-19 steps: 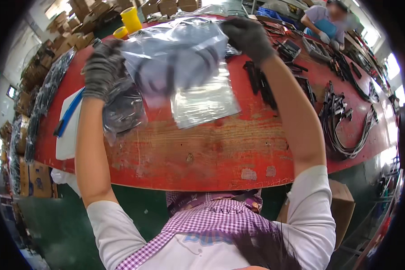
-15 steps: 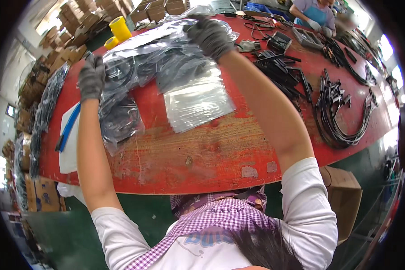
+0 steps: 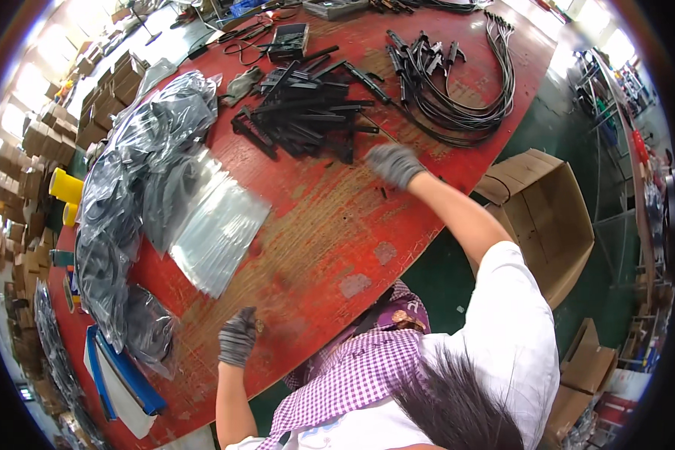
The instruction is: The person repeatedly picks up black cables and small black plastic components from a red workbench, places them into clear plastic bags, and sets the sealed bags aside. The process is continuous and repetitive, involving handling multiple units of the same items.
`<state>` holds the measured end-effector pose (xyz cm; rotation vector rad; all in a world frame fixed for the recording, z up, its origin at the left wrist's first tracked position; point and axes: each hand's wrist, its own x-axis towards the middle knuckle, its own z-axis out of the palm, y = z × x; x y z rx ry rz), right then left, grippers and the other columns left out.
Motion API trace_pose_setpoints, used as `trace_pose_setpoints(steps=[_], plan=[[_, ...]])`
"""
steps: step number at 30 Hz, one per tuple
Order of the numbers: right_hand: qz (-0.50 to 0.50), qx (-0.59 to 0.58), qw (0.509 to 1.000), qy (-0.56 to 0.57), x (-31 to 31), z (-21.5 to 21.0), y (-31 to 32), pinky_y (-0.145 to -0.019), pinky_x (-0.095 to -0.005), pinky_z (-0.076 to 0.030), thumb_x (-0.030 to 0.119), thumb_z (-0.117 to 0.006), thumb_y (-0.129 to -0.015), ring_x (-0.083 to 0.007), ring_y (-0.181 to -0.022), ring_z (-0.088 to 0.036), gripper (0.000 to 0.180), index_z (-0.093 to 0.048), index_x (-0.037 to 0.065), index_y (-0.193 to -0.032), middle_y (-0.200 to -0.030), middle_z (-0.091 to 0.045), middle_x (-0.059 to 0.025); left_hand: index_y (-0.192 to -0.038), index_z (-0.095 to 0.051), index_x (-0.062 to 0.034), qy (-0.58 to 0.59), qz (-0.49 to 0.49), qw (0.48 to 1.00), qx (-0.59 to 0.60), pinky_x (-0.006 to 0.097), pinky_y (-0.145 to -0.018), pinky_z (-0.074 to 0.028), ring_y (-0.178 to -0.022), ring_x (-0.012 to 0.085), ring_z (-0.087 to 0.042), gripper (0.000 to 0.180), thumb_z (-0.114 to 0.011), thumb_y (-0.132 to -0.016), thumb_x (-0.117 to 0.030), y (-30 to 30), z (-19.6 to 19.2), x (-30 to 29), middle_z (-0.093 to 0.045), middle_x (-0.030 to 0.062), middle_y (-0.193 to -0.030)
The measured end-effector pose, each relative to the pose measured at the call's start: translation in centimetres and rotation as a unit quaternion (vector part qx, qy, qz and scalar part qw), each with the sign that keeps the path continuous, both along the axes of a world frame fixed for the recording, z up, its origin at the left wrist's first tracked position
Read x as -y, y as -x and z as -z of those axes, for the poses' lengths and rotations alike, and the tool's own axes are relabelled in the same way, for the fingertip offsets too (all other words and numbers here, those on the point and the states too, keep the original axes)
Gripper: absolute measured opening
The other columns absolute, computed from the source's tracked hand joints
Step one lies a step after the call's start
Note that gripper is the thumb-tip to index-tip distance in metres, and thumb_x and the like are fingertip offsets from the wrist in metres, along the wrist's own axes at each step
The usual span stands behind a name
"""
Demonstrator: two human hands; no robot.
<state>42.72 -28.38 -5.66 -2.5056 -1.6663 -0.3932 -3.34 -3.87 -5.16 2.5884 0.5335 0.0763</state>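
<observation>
My left hand (image 3: 238,337), in a grey knit glove, is over the near part of the red table, its fingers curled in; nothing shows in it. To its upper left lie a stack of clear plastic bags (image 3: 219,238) and a long heap of bagged black cables (image 3: 120,195). My right hand (image 3: 396,165), also gloved, is blurred over the table near a pile of black plastic strips (image 3: 307,112), and I cannot make out its fingers. Beyond it rests a bundle of black and grey cables (image 3: 487,124) with connectors.
The worn red table (image 3: 315,247) has its near edge close to my body. An open cardboard box (image 3: 540,217) stands on the floor at right. A blue-and-white folder-like item (image 3: 124,382) is at the left, with yellow rolls (image 3: 65,186) beyond. An open-topped box of small parts (image 3: 289,41) sits farther back.
My view has turned to the right. Both hands have come away from the bagged cables: the left nearer the table's front edge, the right over beside the black strips.
</observation>
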Motion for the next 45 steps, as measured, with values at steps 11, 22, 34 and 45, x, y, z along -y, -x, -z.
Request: trace_pose_setpoints(steps=[11, 22, 34, 45], plan=[[0.413, -0.077, 0.905, 0.065, 2.4, 0.4, -12.5, -0.082, -0.0417, -0.046, 0.020, -0.045, -0.084, -0.0275, -0.100, -0.058, 0.026, -0.060, 0.012, -0.104, -0.103, -0.061, -0.0127, -0.099, -0.061, -0.0081, -0.009, 0.055, 0.998, -0.005, 0.035, -0.061, -0.050, -0.071, 0.0265, -0.064, 0.017, -0.052, -0.086, -0.014, -6.6, -3.9, 2.7, -0.064, 0.0138, -0.077], [0.412, -0.157, 0.891, 0.109, 1.7, -0.5, -13.6, -0.086, -0.0401, -0.046, 0.021, -0.049, -0.081, -0.0346, -0.102, -0.057, 0.032, -0.059, 0.005, -0.107, -0.111, -0.058, -0.0203, -0.097, -0.060, -0.0087, 0.029, -0.006, 1.000, -0.005, 0.041, -0.067, -0.049, -0.079, 0.0345, -0.061, 0.017, -0.051, -0.085, -0.016, -4.2, -4.5, 2.6, -0.063, 0.0170, -0.085], [0.112, 0.219, 0.932, 0.266, 5.6, -15.7, -15.9, -0.056, -0.0338, -0.049, 0.011, -0.048, -0.079, -0.0130, -0.070, -0.061, 0.020, -0.056, 0.007, -0.097, -0.074, -0.060, -0.0068, -0.098, -0.060, -0.0058, 0.189, -0.035, 0.979, 0.067, 0.031, -0.055, -0.048, -0.061, 0.0181, -0.060, 0.015, -0.052, -0.086, -0.010, -5.1, -7.8, 0.7, -0.061, 0.0106, -0.069], [-0.127, 0.083, 0.978, 0.146, 3.8, -25.5, 16.5, -0.053, -0.0325, -0.041, 0.027, -0.056, -0.077, -0.0196, -0.064, -0.055, 0.015, -0.055, 0.012, -0.080, -0.071, -0.053, -0.0030, -0.106, -0.057, -0.0035, 0.250, 0.099, 0.859, 0.436, 0.024, -0.071, -0.048, -0.071, 0.0111, -0.057, 0.018, -0.051, -0.089, -0.007, -19.7, -22.1, 9.3, -0.061, 0.0041, -0.084]])
